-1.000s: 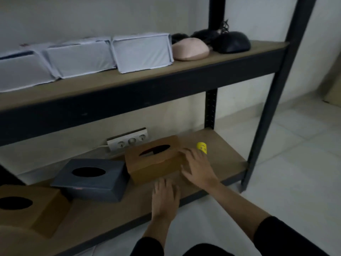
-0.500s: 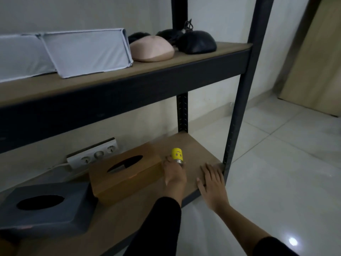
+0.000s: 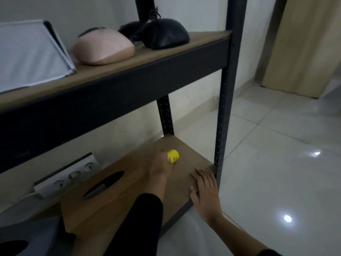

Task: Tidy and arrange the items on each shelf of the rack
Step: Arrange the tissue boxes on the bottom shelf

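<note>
1. Lower shelf (image 3: 186, 145) of rack: brown tissue box (image 3: 103, 196) at left.
2. Right hand (image 3: 205, 193): fingers straight, flat on shelf front corner.
3. Left hand (image 3: 160, 165): grip blurred, cannot tell.
4. Yellow roll (image 3: 173, 156): on shelf, touching left fingertips.

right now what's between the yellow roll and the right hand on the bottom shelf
Nothing: in the head view only bare shelf board lies between the yellow roll, held by the left hand, and the right hand.
</note>
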Available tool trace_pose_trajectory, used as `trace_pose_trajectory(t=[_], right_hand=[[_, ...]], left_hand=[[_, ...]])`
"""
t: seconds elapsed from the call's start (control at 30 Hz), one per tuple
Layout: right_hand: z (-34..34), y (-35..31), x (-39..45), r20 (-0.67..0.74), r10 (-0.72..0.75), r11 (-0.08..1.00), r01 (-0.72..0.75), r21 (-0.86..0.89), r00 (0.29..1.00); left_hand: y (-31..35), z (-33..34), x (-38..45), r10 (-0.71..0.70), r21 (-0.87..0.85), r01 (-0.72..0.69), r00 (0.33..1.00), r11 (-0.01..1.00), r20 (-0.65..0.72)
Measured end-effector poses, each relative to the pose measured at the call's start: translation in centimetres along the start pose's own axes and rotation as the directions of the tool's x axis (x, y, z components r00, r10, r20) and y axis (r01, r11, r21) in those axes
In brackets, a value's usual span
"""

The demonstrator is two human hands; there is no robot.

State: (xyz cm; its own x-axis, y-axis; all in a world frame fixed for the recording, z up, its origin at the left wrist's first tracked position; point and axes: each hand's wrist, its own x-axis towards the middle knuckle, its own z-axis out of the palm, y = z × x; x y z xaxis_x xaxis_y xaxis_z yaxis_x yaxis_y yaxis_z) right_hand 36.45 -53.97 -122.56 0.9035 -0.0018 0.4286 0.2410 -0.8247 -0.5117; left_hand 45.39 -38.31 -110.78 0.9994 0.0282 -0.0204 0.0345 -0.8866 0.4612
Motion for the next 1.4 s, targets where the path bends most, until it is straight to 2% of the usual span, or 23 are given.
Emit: trace_pose_trajectory(t=[0.13,0.3,0.5,0.77,0.83,0.9,0.93,1.0,1.07,1.13,1.23,1.4], right_hand=[[0.4,0.4,-0.2,0.005,0.009,1.000,-0.009,0.007,1.000],[0.9,0.6,-0.3,-0.008,0.018,1.000,-0.017,0.019,1.000],[0.9,0.5,-0.4,-0.017,0.028,0.999,-0.028,0.025,0.999],[0.8,0.6,-0.3,0.002,0.037,0.999,-0.037,0.025,0.999],[0.8,0.6,-0.3,0.009,0.034,0.999,-0.034,0.027,0.999],[0.8,0.5,-0.3,0.007,0.039,0.999,-0.039,0.030,0.999],[0.7,0.5,-0.3,0.007,0.039,0.999,-0.039,0.027,0.999],[0.6,0.2,-0.2,0.005,0.038,0.999,-0.038,0.015,0.999],[0.5,0.0,-0.2,0.000,0.043,0.999,-0.043,0.007,0.999],[0.3,-0.4,-0.2,-0.001,0.038,0.999,-0.038,-0.022,0.999],[0.5,-1.9,-0.4,-0.015,-0.031,0.997,0.029,-0.067,0.999],[0.9,-4.0,-1.6,0.082,-0.079,0.991,0.087,-0.104,0.993]], left_hand=[[0.6,-1.3,2.4,0.222,-0.036,-0.220,0.974,0.975,0.039],[2.7,-1.4,4.2,0.263,-0.154,-0.251,0.963,0.956,0.064],[2.7,-0.6,4.5,0.235,-0.235,-0.221,0.972,0.947,0.031],[2.8,-1.8,2.7,0.181,-0.264,-0.156,0.981,0.952,0.074],[1.7,-3.2,1.2,0.175,-0.155,-0.175,0.984,0.972,-0.017],[0.1,-5.4,-1.0,0.174,0.025,-0.172,0.981,0.985,-0.084],[-0.9,-6.7,-2.1,0.146,0.115,-0.135,0.985,0.984,-0.093],[-3.2,-9.2,-4.4,-0.059,0.196,0.062,0.998,0.979,-0.022],[-5.9,-11.2,-6.4,-0.281,0.188,0.256,0.952,0.948,0.121],[-8.8,-12.1,-7.7,-0.356,0.199,0.321,0.917,0.926,0.178],[-10.3,-12.5,-9.4,-0.305,0.266,0.258,0.939,0.929,0.156],[-8.9,-11.3,-10.3,-0.160,0.113,0.149,0.982,0.982,0.096]])
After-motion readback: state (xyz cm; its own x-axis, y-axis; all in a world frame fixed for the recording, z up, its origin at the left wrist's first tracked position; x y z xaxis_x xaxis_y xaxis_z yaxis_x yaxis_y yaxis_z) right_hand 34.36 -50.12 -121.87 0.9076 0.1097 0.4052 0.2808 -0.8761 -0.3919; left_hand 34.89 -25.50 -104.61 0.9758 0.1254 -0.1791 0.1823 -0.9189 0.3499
